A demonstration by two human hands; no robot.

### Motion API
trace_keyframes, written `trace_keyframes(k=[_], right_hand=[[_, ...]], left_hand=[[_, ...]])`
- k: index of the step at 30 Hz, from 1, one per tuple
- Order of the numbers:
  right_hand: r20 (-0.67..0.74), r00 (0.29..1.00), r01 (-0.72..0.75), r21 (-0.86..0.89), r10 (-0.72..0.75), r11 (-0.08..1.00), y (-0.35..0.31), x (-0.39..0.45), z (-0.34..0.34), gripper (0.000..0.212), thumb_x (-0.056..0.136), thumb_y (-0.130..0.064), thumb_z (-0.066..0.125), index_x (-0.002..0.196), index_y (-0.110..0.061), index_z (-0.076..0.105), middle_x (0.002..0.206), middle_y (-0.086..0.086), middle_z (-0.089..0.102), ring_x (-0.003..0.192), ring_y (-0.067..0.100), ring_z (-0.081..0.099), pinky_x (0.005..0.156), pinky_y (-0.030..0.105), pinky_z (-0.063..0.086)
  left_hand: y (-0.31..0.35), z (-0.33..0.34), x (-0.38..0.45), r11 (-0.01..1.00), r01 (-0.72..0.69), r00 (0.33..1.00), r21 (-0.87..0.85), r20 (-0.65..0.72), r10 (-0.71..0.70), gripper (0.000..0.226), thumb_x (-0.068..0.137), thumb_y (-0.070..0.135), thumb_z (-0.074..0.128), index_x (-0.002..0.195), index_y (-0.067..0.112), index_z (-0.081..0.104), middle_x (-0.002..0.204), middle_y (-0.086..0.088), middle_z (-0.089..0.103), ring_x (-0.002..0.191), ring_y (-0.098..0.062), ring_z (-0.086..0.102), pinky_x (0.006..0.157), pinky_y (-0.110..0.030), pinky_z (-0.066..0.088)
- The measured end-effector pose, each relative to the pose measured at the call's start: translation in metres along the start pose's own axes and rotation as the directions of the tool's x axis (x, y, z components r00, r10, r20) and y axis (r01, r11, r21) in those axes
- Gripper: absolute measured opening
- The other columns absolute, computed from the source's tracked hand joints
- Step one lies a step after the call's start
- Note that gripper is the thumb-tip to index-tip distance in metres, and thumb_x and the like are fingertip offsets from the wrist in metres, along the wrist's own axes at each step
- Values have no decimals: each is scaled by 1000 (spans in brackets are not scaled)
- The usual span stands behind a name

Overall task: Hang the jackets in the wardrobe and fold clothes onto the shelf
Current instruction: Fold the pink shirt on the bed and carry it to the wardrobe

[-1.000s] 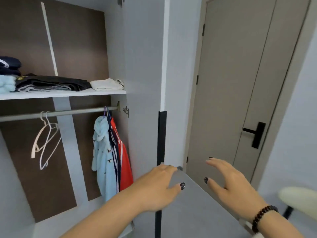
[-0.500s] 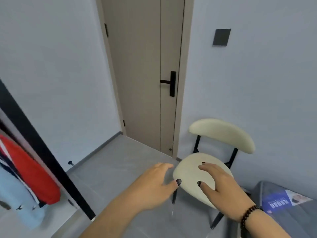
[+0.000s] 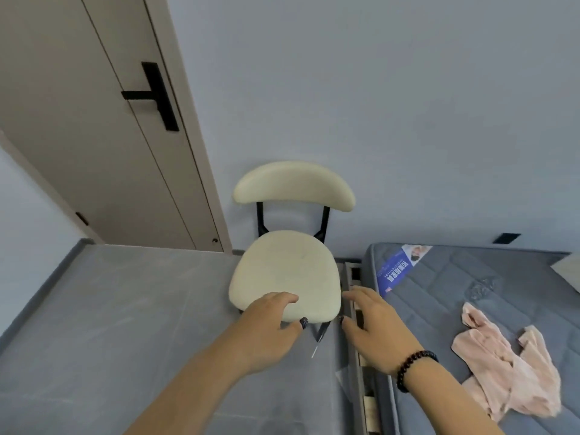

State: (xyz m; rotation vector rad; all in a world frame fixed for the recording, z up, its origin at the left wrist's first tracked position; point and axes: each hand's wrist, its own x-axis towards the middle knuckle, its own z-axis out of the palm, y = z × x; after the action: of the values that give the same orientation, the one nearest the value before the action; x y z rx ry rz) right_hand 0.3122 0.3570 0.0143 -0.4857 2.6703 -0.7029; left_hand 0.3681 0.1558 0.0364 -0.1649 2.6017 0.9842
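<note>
Since the earlier frames, our view has swung away from the wardrobe, past the door (image 3: 103,146) and the chair (image 3: 285,274), and now takes in the mattress (image 3: 470,296); the wardrobe, its shelf and its hung jackets are out of view. Both hands have kept the same spread pose throughout.

Our left hand (image 3: 270,331) hangs in front of the chair seat with fingers relaxed and straight, holding nothing. Our right hand (image 3: 375,328), with a bead bracelet (image 3: 412,368) on its wrist, is likewise spread and empty, over the gap between chair and mattress.

A pink garment (image 3: 508,365) lies crumpled on the mattress, to the right of the right hand and apart from it.

We judge the step in hand to be fetching this garment. Procedure:
1. Carry the right hand across to the garment.
2. Grip it at two edges, one per hand, so that it hangs flat.
3. Lift clear of the mattress before turning back.

Thin fabric may bunch; we should shake it out first.
</note>
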Motion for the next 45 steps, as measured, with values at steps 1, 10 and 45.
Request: trace_keyframes(k=[1, 10, 45], right_hand=[[-17, 999, -29, 11, 29, 1000, 6, 3, -2, 46, 95, -28, 51, 139, -22, 41, 148, -9, 33, 128, 7, 42, 102, 11, 25], [-35, 971, -233, 88, 237, 969, 92, 11, -15, 44, 95, -25, 51, 138, -19, 43, 146, -6, 35, 126, 9, 45, 104, 16, 28], [188, 459, -882, 212, 868, 421, 549, 28, 122, 76, 77, 13, 51, 145, -16, 30, 154, 10, -18, 121, 41, 46, 98, 38, 43]], left_hand=[[2, 2, 10, 1000, -15, 1000, 5, 18, 15, 50, 98, 42, 47, 146, 31, 35, 148, 14, 36, 105, -8, 44, 87, -17, 31], [48, 47, 93, 992, -123, 977, 25, 179, 117, 48, 97, 36, 49, 143, 30, 39, 148, 14, 38, 123, -8, 44, 96, -18, 30], [111, 367, 303, 995, 70, 841, 70, 533, -96, 40, 95, 38, 50, 135, 31, 48, 139, 11, 50, 124, -7, 49, 99, -26, 42]])
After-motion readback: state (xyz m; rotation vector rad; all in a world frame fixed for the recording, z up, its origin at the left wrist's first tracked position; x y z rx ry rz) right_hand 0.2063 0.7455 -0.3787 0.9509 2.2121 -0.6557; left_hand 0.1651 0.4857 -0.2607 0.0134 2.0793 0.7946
